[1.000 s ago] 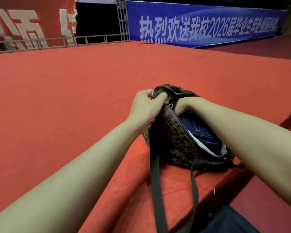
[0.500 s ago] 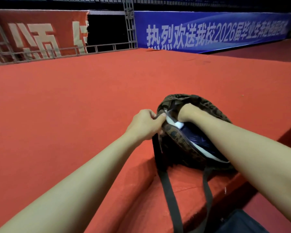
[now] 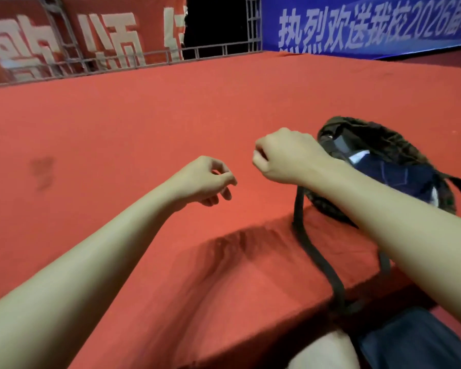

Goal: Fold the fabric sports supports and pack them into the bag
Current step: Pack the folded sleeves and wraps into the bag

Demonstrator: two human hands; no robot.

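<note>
A dark patterned bag lies open on the red carpeted platform at the right. Folded dark blue fabric with a bit of white shows inside its mouth. The bag's black strap trails over the platform's front edge. My right hand hovers just left of the bag, fingers curled into a fist, holding nothing; its forearm crosses over the bag's near side. Further left, my left hand hangs above the carpet with loosely curled fingers and nothing in it.
A metal railing and a red banner run along the far edge of the platform, with a blue banner at the back right. The platform's front edge drops off near me. My knee and dark blue shorts show below.
Both hands have let go of the bag and pulled away to the left. The left hand released the bag's rim; the right hand came out of the bag's opening.
</note>
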